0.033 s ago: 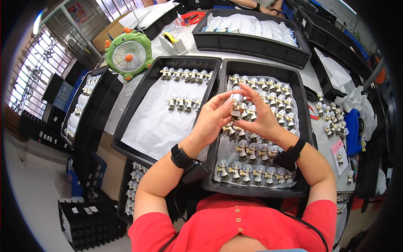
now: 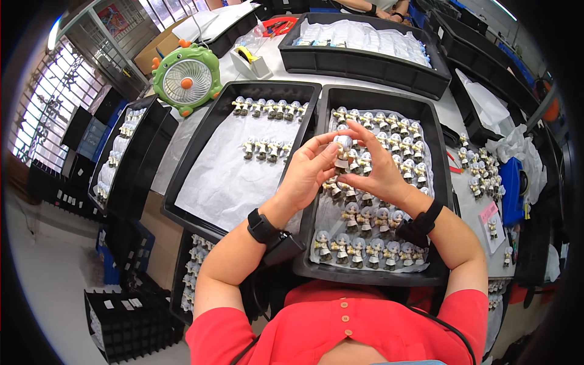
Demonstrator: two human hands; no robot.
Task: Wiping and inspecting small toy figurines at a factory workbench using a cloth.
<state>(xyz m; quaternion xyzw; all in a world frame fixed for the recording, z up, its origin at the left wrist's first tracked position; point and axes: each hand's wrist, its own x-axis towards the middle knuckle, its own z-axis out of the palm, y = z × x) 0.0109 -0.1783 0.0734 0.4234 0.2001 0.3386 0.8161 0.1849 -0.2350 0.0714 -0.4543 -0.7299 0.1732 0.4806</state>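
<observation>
A small white-haired figurine (image 2: 342, 152) is held upright between my two hands, above the right-hand black tray (image 2: 442, 158). My left hand (image 2: 307, 173) pinches it from the left side with thumb and fingers. The fingers of my right hand (image 2: 384, 173) curve around it, with fingertips near its head and the thumb near its feet. Below, rows of matching figurines (image 2: 358, 250) stand and lie on white sheeting in this tray, partly hidden by my hands. To the left, a second black tray (image 2: 234, 230) has two short rows of the same figurines on white lining.
A green fan (image 2: 187, 83) and a tape dispenser (image 2: 250, 62) stand behind the trays. Farther back is a large black bin (image 2: 365, 72) with wrapped goods. Loose figurines (image 2: 483, 173) and a blue container (image 2: 513, 188) lie at right. Another person's hands (image 2: 389, 15) show at the far edge.
</observation>
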